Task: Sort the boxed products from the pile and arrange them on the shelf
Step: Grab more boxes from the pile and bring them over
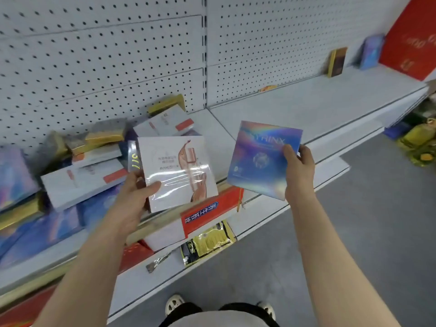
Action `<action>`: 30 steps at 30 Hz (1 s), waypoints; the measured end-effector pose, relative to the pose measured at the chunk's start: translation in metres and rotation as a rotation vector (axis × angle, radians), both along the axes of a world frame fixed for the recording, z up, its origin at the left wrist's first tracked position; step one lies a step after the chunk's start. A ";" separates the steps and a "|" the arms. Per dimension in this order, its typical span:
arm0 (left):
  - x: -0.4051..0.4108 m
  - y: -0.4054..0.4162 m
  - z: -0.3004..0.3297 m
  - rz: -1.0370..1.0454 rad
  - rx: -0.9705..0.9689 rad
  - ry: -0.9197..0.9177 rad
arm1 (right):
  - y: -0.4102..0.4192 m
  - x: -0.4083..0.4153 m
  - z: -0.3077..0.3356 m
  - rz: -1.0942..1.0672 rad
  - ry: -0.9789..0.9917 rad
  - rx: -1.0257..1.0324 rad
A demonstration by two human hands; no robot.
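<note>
My left hand (135,193) grips the lower left corner of a white shrink-wrapped box (179,171) with a pink figure on its face, held above the pile. My right hand (298,166) pinches the right edge of a blue iridescent box (257,159), lifted over the front lip of the white shelf (295,107). The pile (77,175) of white, blue, gold and red boxes lies on the left part of the shelf. Upright on the far right of the shelf stand a brown-gold box (337,61), a blue box (371,51) and a large red box (410,36).
A white pegboard wall (118,55) backs the shelf. A long red box (212,213) and a yellow-black packet (207,241) overhang the shelf's front edge. Yellow-green goods (417,142) lie on the grey floor at the right. My shoes (174,303) show at the bottom.
</note>
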State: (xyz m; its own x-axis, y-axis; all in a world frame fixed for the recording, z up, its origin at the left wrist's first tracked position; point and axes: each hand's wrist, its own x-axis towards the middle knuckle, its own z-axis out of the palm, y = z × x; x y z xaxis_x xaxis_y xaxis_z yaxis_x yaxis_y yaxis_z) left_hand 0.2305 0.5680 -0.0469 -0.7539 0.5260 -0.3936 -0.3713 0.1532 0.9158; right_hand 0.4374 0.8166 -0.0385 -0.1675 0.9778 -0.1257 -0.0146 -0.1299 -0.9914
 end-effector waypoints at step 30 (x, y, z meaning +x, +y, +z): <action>0.268 0.571 -0.022 -0.330 0.146 0.344 | 0.415 0.324 -0.008 -0.306 -0.110 0.012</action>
